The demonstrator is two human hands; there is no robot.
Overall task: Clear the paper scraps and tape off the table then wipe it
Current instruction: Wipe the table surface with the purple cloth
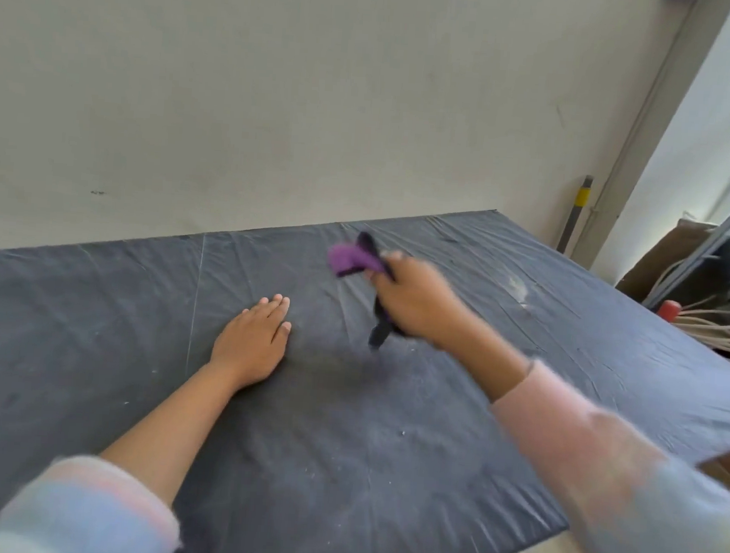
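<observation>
Your left hand lies flat, fingers straight, on the dark table. Farther out, your right hand is curled round the purple-and-black cloth. Purple end sticks out beyond the fingers, black tail hangs below the palm.

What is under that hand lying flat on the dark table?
Only the table's wrinkled dark cover shows around the left hand, which rests flat on it. Any scrap or speck beneath the palm is covered, so that cannot be seen.
</observation>
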